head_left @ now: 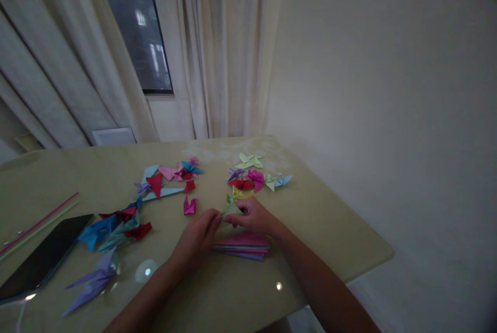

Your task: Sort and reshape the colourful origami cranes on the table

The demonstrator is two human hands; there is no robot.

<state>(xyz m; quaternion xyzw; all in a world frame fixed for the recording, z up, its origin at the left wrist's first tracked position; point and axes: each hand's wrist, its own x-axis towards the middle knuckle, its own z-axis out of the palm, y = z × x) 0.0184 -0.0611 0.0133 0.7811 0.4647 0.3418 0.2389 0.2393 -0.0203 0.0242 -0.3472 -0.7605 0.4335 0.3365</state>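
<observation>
My left hand [198, 234] and my right hand [254, 217] meet over a small pale green folded paper [232, 210] on the table [330, 229]. The fingers of both hands are pinched on this paper. Just under my right wrist lies a flat stack of coloured paper sheets [243, 246], pink on top. Folded paper figures lie in two clusters beyond my hands: one to the left [171, 175] and one to the right [254, 175]. A small pink folded piece [190, 205] sits just left of my left hand.
More folded figures in blue, red and purple [112, 229] lie at the left. A dark phone or tablet [42, 258] and thin coloured straws [39, 224] rest at the far left. The table's right edge [373, 240] drops off near the wall. Curtains and a window stand behind.
</observation>
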